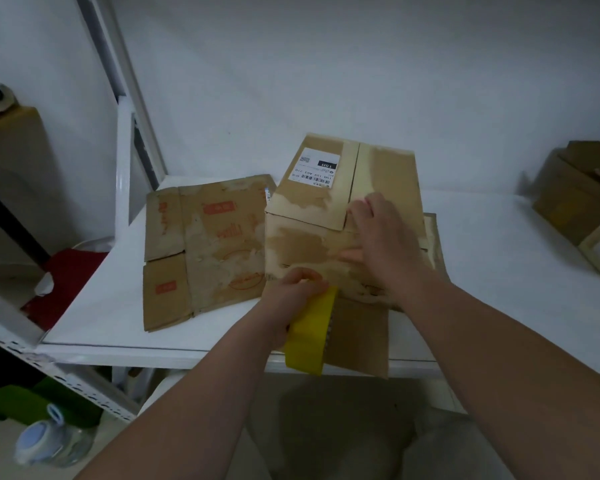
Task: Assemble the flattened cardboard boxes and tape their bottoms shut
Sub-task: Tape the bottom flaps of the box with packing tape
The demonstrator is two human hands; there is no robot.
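An assembled brown cardboard box (312, 199) stands on the white table (499, 244), its folded flaps facing up and a white shipping label on one flap. My right hand (378, 237) lies flat on the flaps with fingers spread, pressing them down. My left hand (291, 292) grips a yellow tape dispenser (310, 332) at the box's near edge. A flattened cardboard box (205, 247) with red print lies on the table to the left of the assembled one.
More brown boxes (575, 192) sit at the table's right end. A white metal shelf frame (122, 174) rises at the left, with a cardboard box (11, 157) behind it. Below left are a red object (70, 271), green items (32, 400) and a plastic bottle (49, 441).
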